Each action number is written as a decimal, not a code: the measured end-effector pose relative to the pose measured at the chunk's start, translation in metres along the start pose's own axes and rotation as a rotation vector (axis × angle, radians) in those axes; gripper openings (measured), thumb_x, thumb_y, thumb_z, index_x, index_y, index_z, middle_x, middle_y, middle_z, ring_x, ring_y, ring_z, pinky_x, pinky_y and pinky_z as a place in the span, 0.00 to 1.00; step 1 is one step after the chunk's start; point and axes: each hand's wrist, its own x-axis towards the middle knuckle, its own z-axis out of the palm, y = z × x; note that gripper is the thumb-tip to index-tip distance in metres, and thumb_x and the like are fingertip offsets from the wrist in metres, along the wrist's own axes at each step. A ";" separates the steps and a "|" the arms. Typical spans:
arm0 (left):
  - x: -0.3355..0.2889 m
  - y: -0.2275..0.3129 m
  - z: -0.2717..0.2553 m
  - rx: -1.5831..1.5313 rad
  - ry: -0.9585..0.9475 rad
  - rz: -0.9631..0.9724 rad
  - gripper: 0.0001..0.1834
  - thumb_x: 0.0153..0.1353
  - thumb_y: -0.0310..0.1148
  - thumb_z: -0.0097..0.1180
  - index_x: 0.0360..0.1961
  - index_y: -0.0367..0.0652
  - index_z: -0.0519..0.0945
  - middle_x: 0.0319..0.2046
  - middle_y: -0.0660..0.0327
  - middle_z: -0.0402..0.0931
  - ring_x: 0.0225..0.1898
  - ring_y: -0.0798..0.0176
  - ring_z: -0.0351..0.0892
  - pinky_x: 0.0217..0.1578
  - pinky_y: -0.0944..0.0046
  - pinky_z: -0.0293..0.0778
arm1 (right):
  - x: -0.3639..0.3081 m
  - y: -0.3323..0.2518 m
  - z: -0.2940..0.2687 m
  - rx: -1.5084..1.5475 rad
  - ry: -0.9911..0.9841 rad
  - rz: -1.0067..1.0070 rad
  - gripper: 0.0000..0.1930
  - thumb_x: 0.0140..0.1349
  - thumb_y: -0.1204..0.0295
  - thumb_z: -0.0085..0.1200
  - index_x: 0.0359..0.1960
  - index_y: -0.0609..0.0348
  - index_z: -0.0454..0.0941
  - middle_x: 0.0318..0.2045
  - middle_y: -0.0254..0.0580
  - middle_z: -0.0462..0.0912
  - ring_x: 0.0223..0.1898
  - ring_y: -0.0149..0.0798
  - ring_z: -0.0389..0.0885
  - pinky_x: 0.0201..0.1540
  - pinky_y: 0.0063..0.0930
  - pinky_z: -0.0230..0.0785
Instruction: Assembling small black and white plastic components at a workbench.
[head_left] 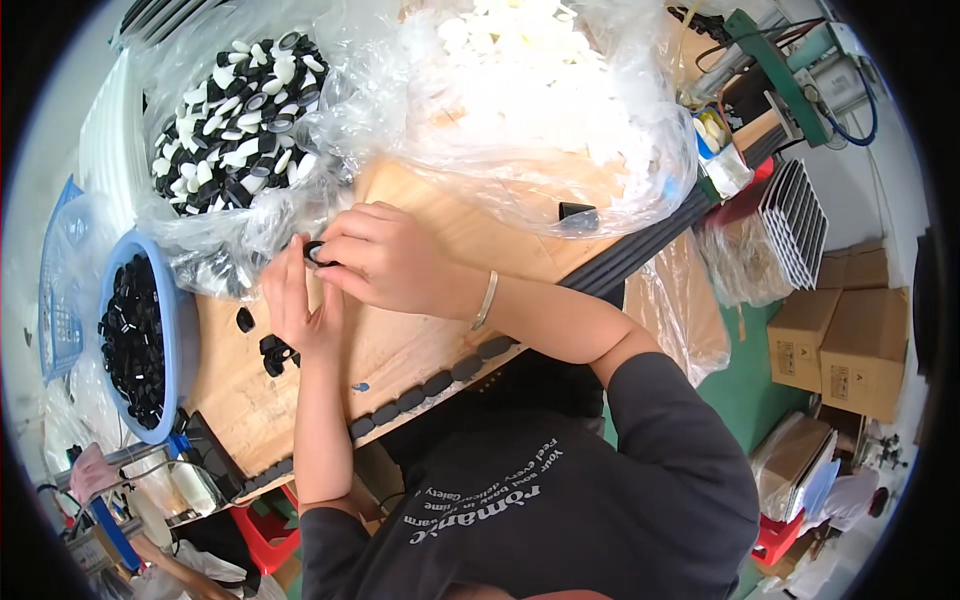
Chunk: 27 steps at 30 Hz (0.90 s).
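A small black oval piece (pixel 315 252) with a pale centre is held just above the wooden table. My right hand (pixel 385 258) pinches it between thumb and fingers. From the other side, the fingertips of my left hand (pixel 296 300) press against its edge, fingers close together. Part of the piece is covered by the fingers. On the table beside my left hand lie a loose black piece (pixel 245 319) and a small cluster of black pieces (pixel 275 354). Beyond the hands, a clear plastic bag holds many black and white oval pieces (pixel 240 125).
A blue basin (pixel 185 340) of black parts stands at the left. A large clear bag of white pieces (pixel 540 90) lies at the far side, near a black block (pixel 578 214). Dark padding (pixel 437 383) lines the table's near edge. Cardboard boxes (pixel 862 350) sit at the right.
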 end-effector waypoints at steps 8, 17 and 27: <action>-0.006 -0.007 -0.007 -0.194 0.024 -0.186 0.25 0.45 0.15 0.62 0.49 0.30 0.76 0.38 0.51 0.79 0.38 0.54 0.77 0.43 0.61 0.72 | 0.004 -0.009 -0.031 0.213 -0.152 0.121 0.08 0.52 0.74 0.61 0.34 0.62 0.81 0.31 0.41 0.81 0.28 0.38 0.80 0.33 0.24 0.73; -0.001 -0.011 -0.008 -0.285 -0.012 -0.284 0.25 0.45 0.15 0.64 0.48 0.30 0.77 0.39 0.53 0.79 0.39 0.59 0.76 0.44 0.64 0.71 | 0.027 0.114 -0.152 -0.494 -0.087 0.456 0.08 0.58 0.72 0.58 0.36 0.63 0.82 0.24 0.39 0.83 0.26 0.26 0.79 0.30 0.21 0.70; -0.004 -0.009 -0.016 -0.422 -0.086 -0.384 0.24 0.46 0.16 0.64 0.48 0.31 0.77 0.39 0.57 0.76 0.41 0.62 0.74 0.46 0.65 0.68 | -0.050 0.109 -0.260 -0.754 -0.202 0.671 0.11 0.54 0.72 0.60 0.37 0.66 0.81 0.24 0.45 0.83 0.23 0.33 0.80 0.30 0.25 0.72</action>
